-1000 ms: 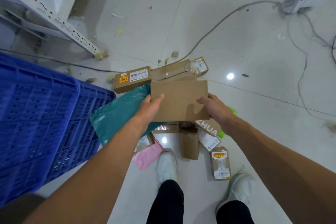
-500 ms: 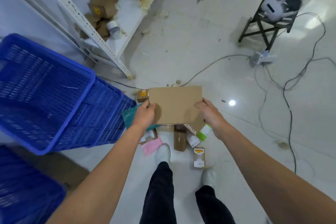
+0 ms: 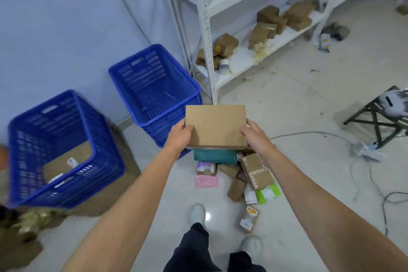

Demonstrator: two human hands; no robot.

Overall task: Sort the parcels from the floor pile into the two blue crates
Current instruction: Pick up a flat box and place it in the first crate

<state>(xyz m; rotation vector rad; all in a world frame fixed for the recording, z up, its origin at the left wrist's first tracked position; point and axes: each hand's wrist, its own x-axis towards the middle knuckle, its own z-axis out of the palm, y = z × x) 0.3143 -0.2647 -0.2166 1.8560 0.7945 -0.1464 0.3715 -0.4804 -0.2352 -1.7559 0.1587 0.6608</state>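
Observation:
I hold a flat brown cardboard parcel (image 3: 216,126) in front of me, above the floor pile. My left hand (image 3: 180,135) grips its left edge and my right hand (image 3: 254,134) grips its right edge. Below it lies the pile: a teal mailer (image 3: 215,156), a pink pouch (image 3: 206,181), a brown box printed ZHUAZHUA (image 3: 256,172), a green packet (image 3: 268,193) and small cartons. Two blue crates stand to the left. The near crate (image 3: 26,192) holds a brown parcel (image 3: 66,161). The far crate (image 3: 167,112) shows only its bare bottom.
A white metal shelf rack (image 3: 206,28) with several brown boxes stands behind the far crate. A dark folding stool (image 3: 379,121) and loose cables (image 3: 309,133) lie on the right. Brown boxes (image 3: 106,196) support the near crate. My shoes (image 3: 197,214) stand near the pile.
The parcel has come up off the pile in both hands. My view has swung up and left, bringing both crates and the shelf rack into sight.

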